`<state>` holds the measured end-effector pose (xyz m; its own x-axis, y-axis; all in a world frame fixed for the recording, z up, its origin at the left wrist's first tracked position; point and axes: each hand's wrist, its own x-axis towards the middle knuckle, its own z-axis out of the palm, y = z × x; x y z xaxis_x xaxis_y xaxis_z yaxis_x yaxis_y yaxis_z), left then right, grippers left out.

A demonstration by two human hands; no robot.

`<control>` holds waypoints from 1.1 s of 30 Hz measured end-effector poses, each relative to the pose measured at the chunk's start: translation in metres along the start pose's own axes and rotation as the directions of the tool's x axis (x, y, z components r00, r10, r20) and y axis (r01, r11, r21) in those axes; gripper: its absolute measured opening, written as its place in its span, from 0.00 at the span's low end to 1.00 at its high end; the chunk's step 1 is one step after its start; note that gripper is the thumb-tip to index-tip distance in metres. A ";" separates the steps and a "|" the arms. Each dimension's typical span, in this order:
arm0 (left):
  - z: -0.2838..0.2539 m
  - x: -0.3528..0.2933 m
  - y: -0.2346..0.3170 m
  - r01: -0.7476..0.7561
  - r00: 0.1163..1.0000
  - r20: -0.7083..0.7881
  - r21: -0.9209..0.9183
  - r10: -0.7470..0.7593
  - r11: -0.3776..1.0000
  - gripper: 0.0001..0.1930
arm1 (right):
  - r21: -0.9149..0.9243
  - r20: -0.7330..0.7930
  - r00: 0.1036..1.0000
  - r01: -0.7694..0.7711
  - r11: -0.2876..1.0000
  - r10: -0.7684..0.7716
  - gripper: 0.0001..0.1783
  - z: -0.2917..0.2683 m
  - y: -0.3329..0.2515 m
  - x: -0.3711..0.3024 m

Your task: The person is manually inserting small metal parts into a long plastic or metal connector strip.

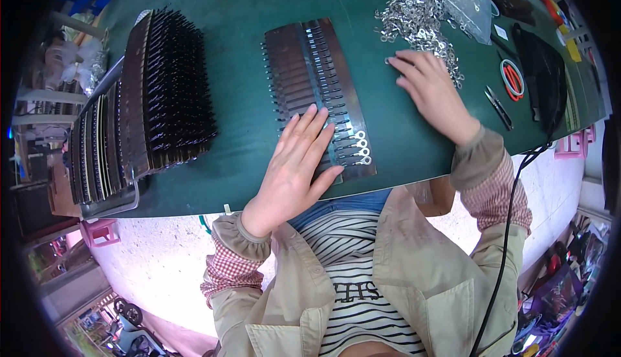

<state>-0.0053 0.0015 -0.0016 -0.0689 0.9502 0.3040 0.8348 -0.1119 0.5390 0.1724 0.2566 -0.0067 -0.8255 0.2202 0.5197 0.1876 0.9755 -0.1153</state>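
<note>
My left hand (292, 156) lies flat, fingers stretched, on the lower part of a brown board (349, 98) that carries a row of thin dark leads with metal ends. Beside its fingertips, a few silver ring terminals (362, 146) sit at the lead ends near the board's bottom right corner. My right hand (432, 93) is over the green table, at the lower left of a loose pile of silver ring terminals (414, 17). Its fingers are bent and slightly apart, the thumb away from them. One small metal terminal (387, 61) shows right at its fingertips.
On the left stands a rack (132, 98) of upright brown boards with dense black leads. At the right are a clear plastic bag (460, 1), orange-handled scissors (512, 80), tweezers (499, 107) and a black pouch (542, 75). A black cable (508, 227) hangs by my right arm.
</note>
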 end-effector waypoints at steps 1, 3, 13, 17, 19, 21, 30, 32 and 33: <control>0.001 0.000 -0.001 -0.007 1.000 -0.004 0.002 0.007 1.000 0.33 | 0.033 0.029 1.000 -0.013 0.999 0.012 0.18 0.006 0.018 0.003; 0.003 -0.002 -0.003 -0.014 1.000 -0.013 0.011 0.014 1.000 0.33 | 0.105 0.092 0.995 -0.045 0.994 0.035 0.14 0.015 0.039 0.006; -0.002 0.001 0.004 -0.033 0.999 -0.004 0.039 0.033 0.999 0.29 | 0.346 0.006 0.999 0.039 0.937 -0.044 0.08 0.011 -0.006 0.008; 0.000 0.002 -0.002 -0.047 0.997 -0.054 0.031 0.049 0.998 0.24 | 0.445 0.091 0.994 0.012 0.895 -0.059 0.07 0.012 -0.017 0.004; -0.001 0.003 -0.002 -0.052 0.996 -0.073 0.008 0.053 0.999 0.22 | 0.449 0.170 0.983 -0.135 0.884 0.064 0.07 0.005 -0.015 0.005; 0.000 0.003 -0.002 -0.053 0.995 -0.080 -0.006 0.052 0.999 0.21 | 0.434 0.227 0.972 -0.157 0.887 0.061 0.07 0.000 -0.013 0.008; 0.002 0.004 0.000 -0.040 0.995 -0.094 0.008 0.040 0.999 0.20 | 0.600 0.329 0.931 -0.076 0.797 -0.160 0.07 0.002 -0.036 0.018; 0.002 0.004 0.000 -0.042 0.995 -0.096 0.009 0.042 0.999 0.20 | 0.615 0.336 0.923 -0.064 0.786 -0.188 0.07 0.003 -0.042 0.018; 0.002 0.004 0.000 -0.040 0.995 -0.095 0.008 0.041 0.999 0.20 | 0.615 0.326 0.926 -0.054 0.787 -0.191 0.07 0.004 -0.044 0.018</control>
<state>-0.0046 0.0056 -0.0024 -0.0867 0.9128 0.3991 0.8415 -0.1473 0.5198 0.1476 0.2176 0.0044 -0.9738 0.0179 0.2269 -0.1350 0.7572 -0.6391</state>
